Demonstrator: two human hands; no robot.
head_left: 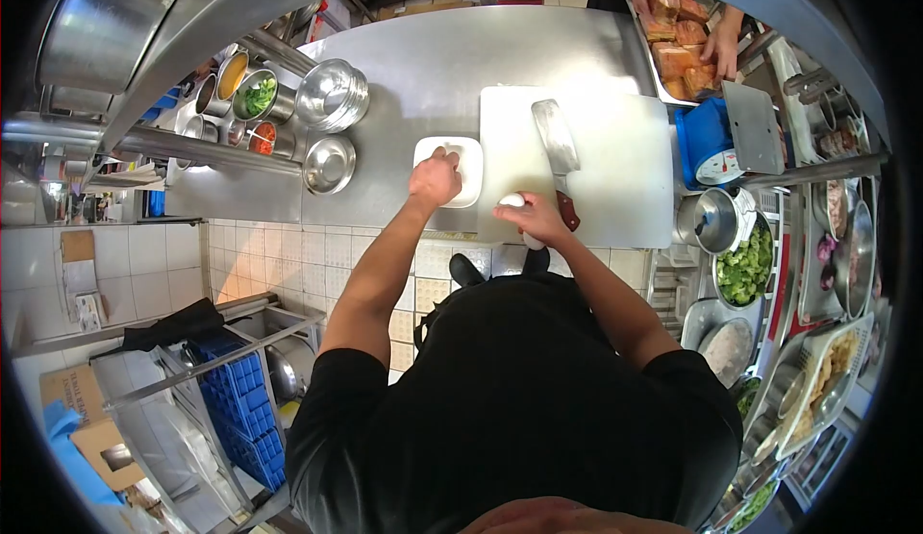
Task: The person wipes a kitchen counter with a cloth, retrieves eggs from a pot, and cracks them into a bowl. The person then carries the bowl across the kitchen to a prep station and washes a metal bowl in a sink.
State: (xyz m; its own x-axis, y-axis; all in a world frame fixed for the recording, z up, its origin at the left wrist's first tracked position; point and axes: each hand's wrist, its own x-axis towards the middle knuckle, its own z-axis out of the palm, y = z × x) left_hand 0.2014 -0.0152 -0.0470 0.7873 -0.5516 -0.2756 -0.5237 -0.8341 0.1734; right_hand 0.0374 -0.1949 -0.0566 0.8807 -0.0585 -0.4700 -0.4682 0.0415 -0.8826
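Observation:
My left hand (436, 179) reaches into a small white tub (470, 192) near the front of the steel counter. Its fingers are curled down, and whatever they pinch is hidden. My right hand (538, 219) is closed at the front edge of a white cutting board (615, 178). Smooth white, egg-shaped ends (513, 200) show above and below its fingers; I cannot tell if these are one thing or two. Beyond that hand, a cleaver (556, 137) lies on the board with its wooden handle (567, 211) toward me.
Stacked steel bowls (332, 97) and a single bowl (329, 164) stand left. Pots of chopped vegetables (257, 95) sit behind a rail. At right are a blue scale (707, 140) and a broccoli tray (745, 270). Another person's hands (723, 44) touch meat blocks (678, 39).

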